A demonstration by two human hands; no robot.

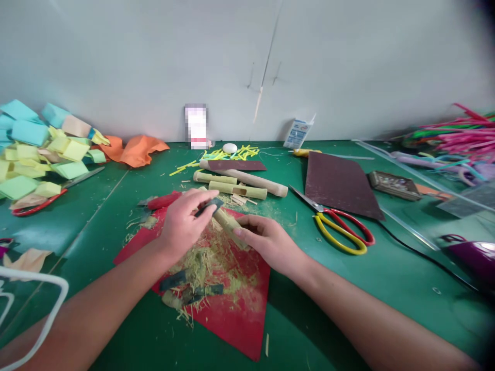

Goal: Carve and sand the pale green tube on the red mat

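Gripping bamboo segment (229,225) w/ R hand (270,243), fingers curled tight round its near end. Held just above red mat (240,314), approx. middle of counter (348,293), over shavings (211,263). Long axis diagonal: far end up-left, near end down-right. Pinching dark sandpaper scrap (209,206) w/ L hand (181,225), thumb & fingers pressed together, scrap touching segment's far end. Scissors (342,232) well apart, right.
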